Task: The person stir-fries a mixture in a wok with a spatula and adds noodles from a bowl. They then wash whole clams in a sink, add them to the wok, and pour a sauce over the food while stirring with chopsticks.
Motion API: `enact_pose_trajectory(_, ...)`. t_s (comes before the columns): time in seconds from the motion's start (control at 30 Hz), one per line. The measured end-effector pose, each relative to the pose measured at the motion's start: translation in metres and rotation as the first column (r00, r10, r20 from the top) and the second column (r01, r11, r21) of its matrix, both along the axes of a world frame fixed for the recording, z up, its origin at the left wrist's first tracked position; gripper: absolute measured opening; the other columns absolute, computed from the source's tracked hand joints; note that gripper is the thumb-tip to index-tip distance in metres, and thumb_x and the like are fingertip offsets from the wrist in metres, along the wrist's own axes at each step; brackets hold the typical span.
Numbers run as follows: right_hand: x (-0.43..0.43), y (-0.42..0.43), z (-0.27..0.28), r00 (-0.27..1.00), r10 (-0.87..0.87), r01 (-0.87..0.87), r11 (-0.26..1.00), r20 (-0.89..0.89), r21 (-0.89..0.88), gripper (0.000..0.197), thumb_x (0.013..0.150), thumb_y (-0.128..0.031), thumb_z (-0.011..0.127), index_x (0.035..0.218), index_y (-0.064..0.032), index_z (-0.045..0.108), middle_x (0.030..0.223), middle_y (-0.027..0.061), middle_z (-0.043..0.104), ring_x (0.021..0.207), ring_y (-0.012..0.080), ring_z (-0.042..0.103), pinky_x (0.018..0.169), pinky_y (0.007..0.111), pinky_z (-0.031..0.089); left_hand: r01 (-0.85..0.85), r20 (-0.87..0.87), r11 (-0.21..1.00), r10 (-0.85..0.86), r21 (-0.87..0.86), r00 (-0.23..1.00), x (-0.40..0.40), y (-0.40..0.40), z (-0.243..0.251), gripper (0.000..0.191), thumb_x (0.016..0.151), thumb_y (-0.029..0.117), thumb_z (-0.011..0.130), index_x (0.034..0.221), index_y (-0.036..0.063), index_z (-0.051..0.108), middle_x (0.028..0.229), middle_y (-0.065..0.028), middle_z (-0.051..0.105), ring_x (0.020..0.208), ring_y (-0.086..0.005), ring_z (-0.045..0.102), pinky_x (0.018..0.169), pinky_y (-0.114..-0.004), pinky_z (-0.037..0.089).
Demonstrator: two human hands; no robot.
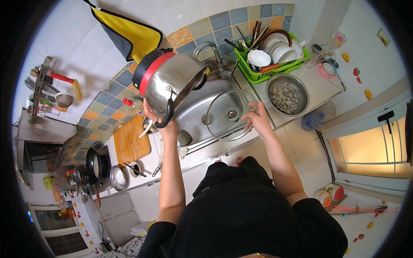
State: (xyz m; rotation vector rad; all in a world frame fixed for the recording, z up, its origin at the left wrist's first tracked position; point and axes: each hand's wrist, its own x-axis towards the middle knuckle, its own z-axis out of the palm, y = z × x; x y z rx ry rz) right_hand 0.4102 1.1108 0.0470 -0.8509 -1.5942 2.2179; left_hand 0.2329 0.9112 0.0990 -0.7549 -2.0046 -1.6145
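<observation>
My left hand grips a stainless steel pot from below, near its black side handle. The pot has a red band and a black bottom part. It is tipped on its side above the left of the sink, mouth turned to the right. In my right hand is a round glass lid with a metal rim, held over the sink's right part. Through the glass the drain shows. The pot's inside is mostly hidden.
Behind the sink rises a curved faucet. To the right stand a green dish rack and a steel bowl of clams. Leftward are a wooden cutting board, a dark dipping bowl with chopsticks and a black wok.
</observation>
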Motion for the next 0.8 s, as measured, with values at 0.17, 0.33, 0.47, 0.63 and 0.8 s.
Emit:
enact_pose_trajectory(0.17, 0.000, 0.003, -0.006, 1.000, -0.005, 0.005, 1.000, -0.011, -0.018, 0.033, 0.078, -0.004, 0.040, 0.109, -0.0032, 0.031, 0.074, 0.0153, 0.057, 0.042, 0.0209, 0.054, 0.037, 0.028, 0.038, 0.064, -0.007, 0.996, -0.064, -0.066, 0.998, 0.001, -0.006, -0.032, 0.074, 0.073, -0.004, 0.058, 0.133, 0.0059, 0.015, 0.134, -0.0148, 0.026, 0.123, -0.0237, 0.027, 0.102, -0.035, 0.021)
enact_pose_trajectory(0.33, 0.005, 0.011, -0.001, 0.999, 0.012, -0.013, 1.000, 0.039, 0.004, 0.033, 0.077, -0.004, 0.039, 0.109, -0.0039, 0.031, 0.075, 0.0142, 0.058, 0.042, 0.0196, 0.054, 0.036, 0.027, 0.036, 0.076, 0.042, 0.996, -0.078, 0.054, 0.996, 0.003, 0.001, -0.042, 0.073, 0.073, -0.001, 0.059, 0.133, 0.0064, 0.017, 0.134, -0.0135, 0.026, 0.124, -0.0235, 0.027, 0.102, -0.036, 0.020)
enact_pose_trajectory(0.47, 0.003, 0.012, -0.002, 0.999, 0.020, -0.020, 1.000, 0.028, 0.007, 0.034, 0.079, -0.002, 0.038, 0.111, -0.0051, 0.029, 0.074, 0.0149, 0.056, 0.041, 0.0191, 0.053, 0.031, 0.028, 0.036, 0.100, -0.165, 0.961, -0.058, 0.256, 0.985, -0.013, 0.009, -0.017, 0.069, 0.075, 0.016, 0.062, 0.131, 0.0076, 0.022, 0.130, -0.0125, 0.030, 0.119, -0.0235, 0.032, 0.100, -0.037, 0.025)
enact_pose_trajectory(0.63, 0.005, 0.018, -0.001, 1.000, 0.019, -0.020, 1.000, 0.022, 0.014, 0.035, 0.078, -0.002, 0.038, 0.111, -0.0049, 0.029, 0.074, 0.0151, 0.057, 0.041, 0.0191, 0.052, 0.032, 0.028, 0.036, 0.043, -0.183, 0.966, 0.005, 0.255, 0.983, -0.014, 0.016, -0.024, 0.061, 0.080, 0.022, 0.056, 0.129, 0.0074, 0.024, 0.128, -0.0129, 0.031, 0.117, -0.0222, 0.033, 0.099, -0.038, 0.026)
enact_pose_trajectory(0.8, 0.003, 0.012, -0.008, 0.997, 0.071, -0.071, 0.997, -0.007, -0.008, 0.035, 0.077, -0.002, 0.038, 0.111, -0.0047, 0.030, 0.073, 0.0150, 0.056, 0.041, 0.0184, 0.052, 0.032, 0.027, 0.036, -0.203, 0.264, 0.977, 0.212, -0.059, 0.941, 0.006, -0.028, -0.093, 0.059, 0.074, -0.012, 0.044, 0.127, 0.0033, 0.024, 0.125, -0.0129, 0.034, 0.115, -0.0260, 0.035, 0.097, -0.036, 0.031)
